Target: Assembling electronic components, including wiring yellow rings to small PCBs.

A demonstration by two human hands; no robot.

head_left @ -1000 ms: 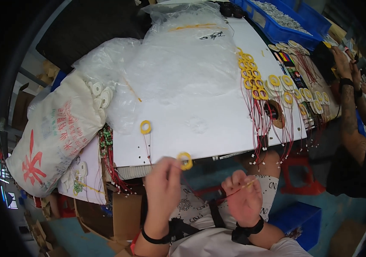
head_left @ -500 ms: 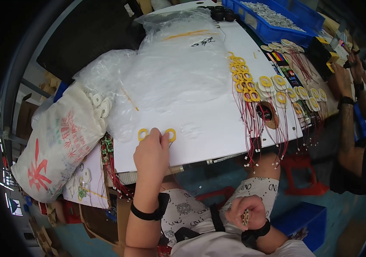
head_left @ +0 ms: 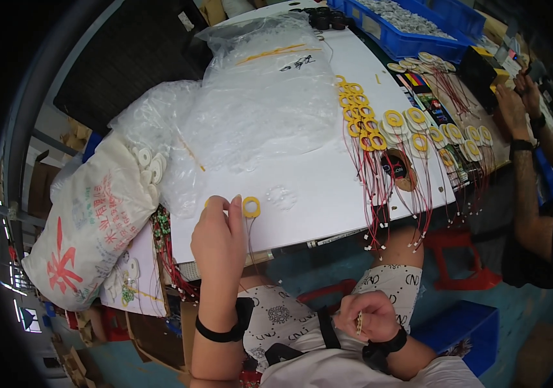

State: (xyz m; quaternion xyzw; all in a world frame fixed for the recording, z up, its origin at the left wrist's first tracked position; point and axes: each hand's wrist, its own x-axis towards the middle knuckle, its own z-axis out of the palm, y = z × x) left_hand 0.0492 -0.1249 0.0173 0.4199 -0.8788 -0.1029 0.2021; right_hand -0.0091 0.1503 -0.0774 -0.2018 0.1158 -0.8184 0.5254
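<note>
My left hand (head_left: 218,233) rests at the front of the white table, fingers curled down and close together. What they may hold is hidden beneath them. Only a sliver of one yellow ring (head_left: 208,202) peeks out at the hand's left edge. Just right of my thumb lies a second yellow ring (head_left: 251,207), with thin wires running from it over the table edge. Above my lap, my right hand (head_left: 376,317) is closed around a small gold-edged round piece (head_left: 359,323), seen nearly edge-on; its exact kind cannot be made out.
Yellow rings (head_left: 356,110) with red wires lie in rows at the right, beside white discs (head_left: 396,132). Clear plastic bags (head_left: 270,97) cover the table's middle. A printed white sack (head_left: 89,226) holds white discs at left. Blue bins (head_left: 393,42) stand far right, near another person's arms (head_left: 522,149).
My left hand has shifted slightly left, covering most of the left ring and uncovering the right one. My right hand has turned, so the gold-edged piece shows more edge-on.
</note>
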